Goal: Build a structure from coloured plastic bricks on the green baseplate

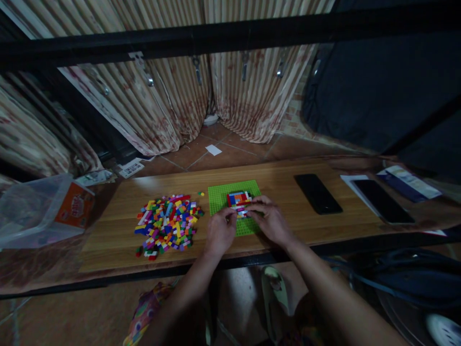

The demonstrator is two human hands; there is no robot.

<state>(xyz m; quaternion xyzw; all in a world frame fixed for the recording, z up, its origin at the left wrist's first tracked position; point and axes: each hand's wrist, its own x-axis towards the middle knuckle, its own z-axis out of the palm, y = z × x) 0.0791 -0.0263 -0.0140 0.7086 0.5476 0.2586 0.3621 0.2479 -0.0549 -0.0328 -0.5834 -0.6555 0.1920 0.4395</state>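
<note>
- The brick block [235, 198] sits on the green baseplate [216, 191], midway along the table [108, 240], between its far and near edges.
- The left hand [222, 230] and right hand [271, 220] come close together at the block's near side, fingertips bunched against it; whether either is clamped on a loose brick, I cannot tell.
- Pressing unevenly there could seat a brick crooked or pop a neighbour loose, since the fingers crowd such small pieces.
- A sideways push could slide the baseplate, as neither hand appears to brace its rim.
- The loose brick pile [167, 223] spreads over the table's left part; a sweep of the left forearm could knock its nearest bricks off the near edge.
- The black phone [318, 193], right of the baseplate, could be nudged by a wide swing of the right hand.
</note>
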